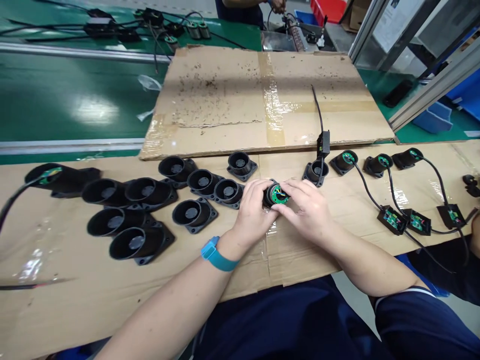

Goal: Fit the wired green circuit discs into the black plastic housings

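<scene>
Both my hands close around one black round housing with a green circuit board [278, 194] and coloured wires in its mouth. My left hand [255, 207], with a blue strap on its wrist, grips the near left side. On the right side, the fingers and thumb of my right hand [308, 206] press against the rim. Just left of my hands stand black cup-shaped housings [228, 191] with square flanges and a round piece inside each. Right behind my right hand, a cable with a small ribbed black box [323, 144] runs into another housing [315, 172].
At right, several housings with green boards [345, 161] are cabled to open black boxes [390, 219]. A housing with a cable [56, 177] lies far left. A large cardboard sheet [225, 100] spans the back. A co-worker's hand [278, 6] shows at the top; another person sits at right.
</scene>
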`<state>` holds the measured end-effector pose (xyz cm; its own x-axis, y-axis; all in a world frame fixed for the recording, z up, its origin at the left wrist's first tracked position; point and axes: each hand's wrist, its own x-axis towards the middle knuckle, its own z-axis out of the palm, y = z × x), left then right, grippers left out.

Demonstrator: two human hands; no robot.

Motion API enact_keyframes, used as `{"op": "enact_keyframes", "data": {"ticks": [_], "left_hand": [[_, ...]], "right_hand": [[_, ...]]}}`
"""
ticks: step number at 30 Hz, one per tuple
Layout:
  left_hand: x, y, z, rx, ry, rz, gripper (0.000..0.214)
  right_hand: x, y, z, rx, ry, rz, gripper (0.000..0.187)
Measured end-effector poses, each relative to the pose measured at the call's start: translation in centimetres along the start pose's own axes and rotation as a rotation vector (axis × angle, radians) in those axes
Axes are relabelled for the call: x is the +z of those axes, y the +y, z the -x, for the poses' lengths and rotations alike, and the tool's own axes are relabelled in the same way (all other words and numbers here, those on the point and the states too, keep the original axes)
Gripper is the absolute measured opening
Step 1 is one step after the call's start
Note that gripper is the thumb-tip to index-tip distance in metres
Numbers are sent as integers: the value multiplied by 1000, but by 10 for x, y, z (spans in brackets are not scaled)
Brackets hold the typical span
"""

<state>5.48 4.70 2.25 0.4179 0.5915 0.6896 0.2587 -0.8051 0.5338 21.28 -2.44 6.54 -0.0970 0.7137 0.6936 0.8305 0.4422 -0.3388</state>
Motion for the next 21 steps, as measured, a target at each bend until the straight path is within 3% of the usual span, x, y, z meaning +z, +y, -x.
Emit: {"op": "enact_keyframes", "data": {"ticks": [5,10,15,18,21], "left_hand": [[3,-2,-1,-14,-18,2,40],[4,8,3,-39,-23,64,42],[10,-6,-1,-158,-122,85,48],[7,-8,-4,-173,-253,103,73],[1,-2,-2,-200,-332,191,124]], "right_hand": [[3,1,1,110,-10,45,28],[-1,0,10,65,-91,75,33],[13,29,12,-25,-174,120,40],[25,40,8,-105,-193,173,37],[25,43,3,-153,-186,225,34]]}}
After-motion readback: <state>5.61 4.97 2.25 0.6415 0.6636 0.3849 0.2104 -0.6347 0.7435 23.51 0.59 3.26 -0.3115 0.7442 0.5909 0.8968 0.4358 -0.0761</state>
